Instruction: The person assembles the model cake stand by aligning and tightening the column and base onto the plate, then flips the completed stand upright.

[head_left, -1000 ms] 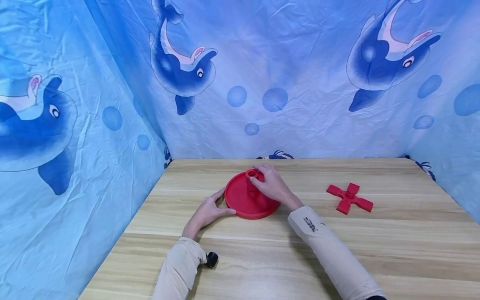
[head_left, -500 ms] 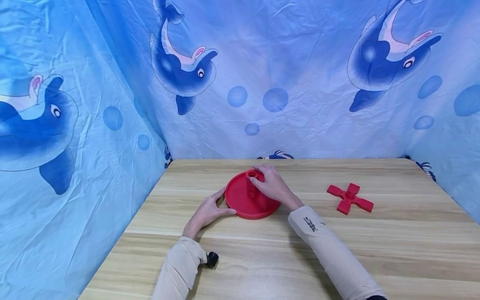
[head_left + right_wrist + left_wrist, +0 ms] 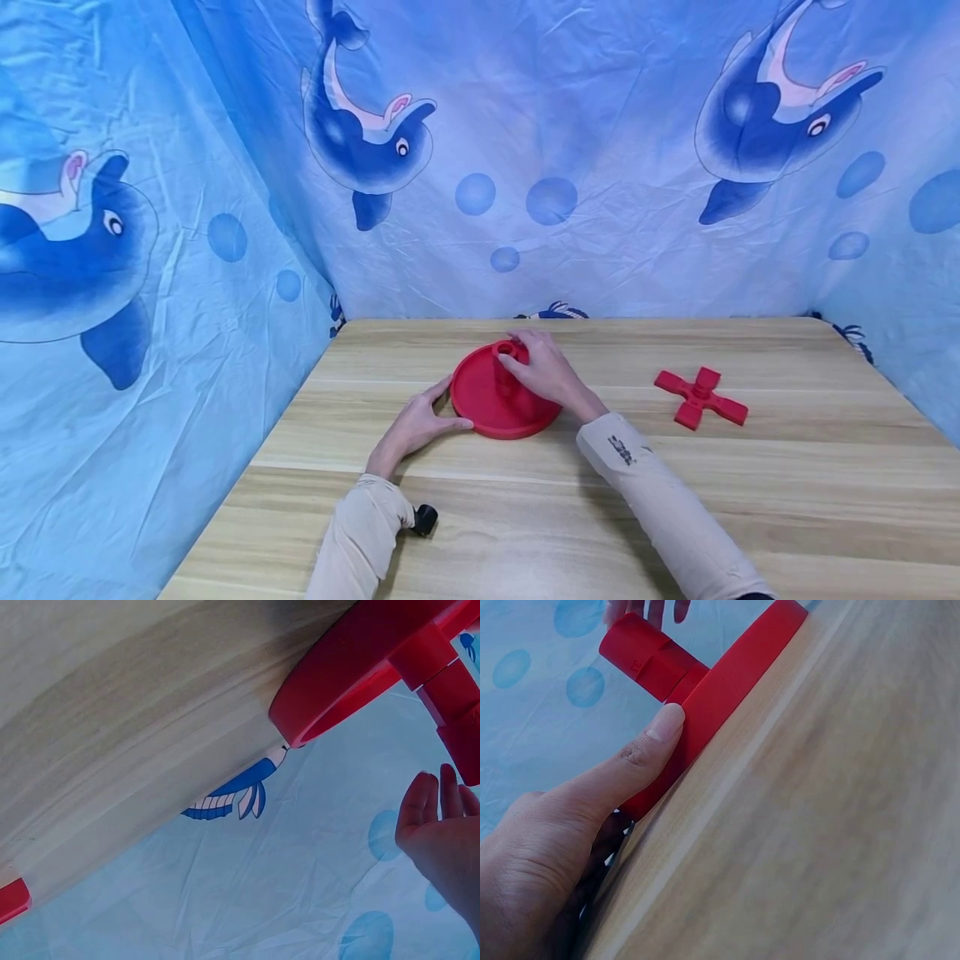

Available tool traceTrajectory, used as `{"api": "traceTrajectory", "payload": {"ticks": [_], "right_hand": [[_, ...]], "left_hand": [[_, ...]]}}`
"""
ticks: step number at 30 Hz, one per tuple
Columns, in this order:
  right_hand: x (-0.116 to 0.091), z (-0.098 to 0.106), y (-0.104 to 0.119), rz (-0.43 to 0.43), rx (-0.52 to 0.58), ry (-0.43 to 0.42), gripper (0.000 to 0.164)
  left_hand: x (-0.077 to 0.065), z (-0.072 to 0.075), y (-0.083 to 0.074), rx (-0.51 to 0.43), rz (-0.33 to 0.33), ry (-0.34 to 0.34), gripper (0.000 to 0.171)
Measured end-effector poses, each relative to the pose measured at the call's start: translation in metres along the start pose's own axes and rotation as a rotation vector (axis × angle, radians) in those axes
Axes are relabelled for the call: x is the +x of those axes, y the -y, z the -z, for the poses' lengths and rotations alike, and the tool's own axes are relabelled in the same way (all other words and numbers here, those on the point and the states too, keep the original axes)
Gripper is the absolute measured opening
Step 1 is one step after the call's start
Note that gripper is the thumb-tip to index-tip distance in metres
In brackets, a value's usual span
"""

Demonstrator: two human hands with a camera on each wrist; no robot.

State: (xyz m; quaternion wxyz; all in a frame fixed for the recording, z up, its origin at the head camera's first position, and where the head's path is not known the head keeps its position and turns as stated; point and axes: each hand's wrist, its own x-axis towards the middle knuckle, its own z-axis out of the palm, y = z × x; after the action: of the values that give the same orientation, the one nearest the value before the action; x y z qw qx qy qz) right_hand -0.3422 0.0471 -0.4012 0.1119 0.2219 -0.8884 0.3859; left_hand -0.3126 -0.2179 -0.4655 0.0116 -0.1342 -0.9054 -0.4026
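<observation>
A red round dish-like base with a low rim lies flat on the wooden table. From its middle rises a red post with a hollow top; in the left wrist view the post shows stacked sections and a small raised mark. My left hand grips the base's left edge, thumb at the front of the rim and fingers further back. At the post's upper end, my right hand holds it between thumb and fingers. The right wrist view shows that hand beside the post's top.
A red four-armed cross piece with a round hub lies on the table to the right of the base. Blue cloth printed with dolphins hangs behind the table and at both sides. A small black device sits at the left wrist.
</observation>
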Motion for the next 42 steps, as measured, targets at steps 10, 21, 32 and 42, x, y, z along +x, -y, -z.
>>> {"api": "traceTrajectory", "payload": {"ticks": [10, 21, 32, 42], "right_hand": [[0.0013, -0.0017, -0.0019, -0.007, -0.019, -0.002, 0.053], [-0.0014, -0.0008, 0.0023, 0.030, -0.056, 0.015, 0.051], [-0.0009, 0.0003, 0.0021, 0.004, -0.096, 0.018, 0.054], [-0.0001, -0.0006, 0.0014, 0.029, -0.061, 0.007, 0.050]], "left_hand": [[0.0001, 0.0004, 0.0010, 0.016, -0.008, -0.003, 0.101], [-0.0007, 0.0002, 0.0013, -0.005, -0.011, 0.002, 0.100], [-0.0006, 0.0003, 0.0009, -0.002, -0.004, -0.001, 0.100], [0.0004, 0.0003, 0.0024, 0.007, -0.013, -0.001, 0.100]]}}
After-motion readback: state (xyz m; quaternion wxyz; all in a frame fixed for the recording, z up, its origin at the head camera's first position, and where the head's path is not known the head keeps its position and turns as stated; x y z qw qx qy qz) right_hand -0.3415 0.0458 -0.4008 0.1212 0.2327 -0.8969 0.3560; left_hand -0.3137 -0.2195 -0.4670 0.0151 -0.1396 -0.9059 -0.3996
